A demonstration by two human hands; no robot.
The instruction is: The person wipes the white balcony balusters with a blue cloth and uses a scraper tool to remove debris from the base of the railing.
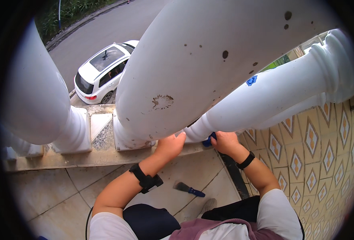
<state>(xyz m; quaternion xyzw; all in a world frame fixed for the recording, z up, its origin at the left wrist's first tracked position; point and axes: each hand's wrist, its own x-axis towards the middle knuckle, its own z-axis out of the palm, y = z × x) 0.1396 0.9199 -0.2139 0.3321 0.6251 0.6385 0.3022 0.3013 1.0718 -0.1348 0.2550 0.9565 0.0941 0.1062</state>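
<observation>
My right hand [226, 143] is closed round a blue object [208, 141], mostly hidden in the fist, at the foot of the right white baluster [261, 100]. My left hand [171, 144] is at the base of the large middle baluster [177, 76]; its thumb shows, but its other fingers are hard to make out. Dark spots and a rough brownish patch [162, 102] mark the middle baluster. Below my hands, a putty knife [190, 189] with a dark blue handle lies on the tiled floor.
Another white baluster [33, 88] stands at the left on the stone ledge [65, 160]. Diamond-patterned tiles [297, 164] cover the wall at right. Beyond the railing a white car [101, 72] is parked on the road [93, 34]. My shoe [209, 205] is on the floor.
</observation>
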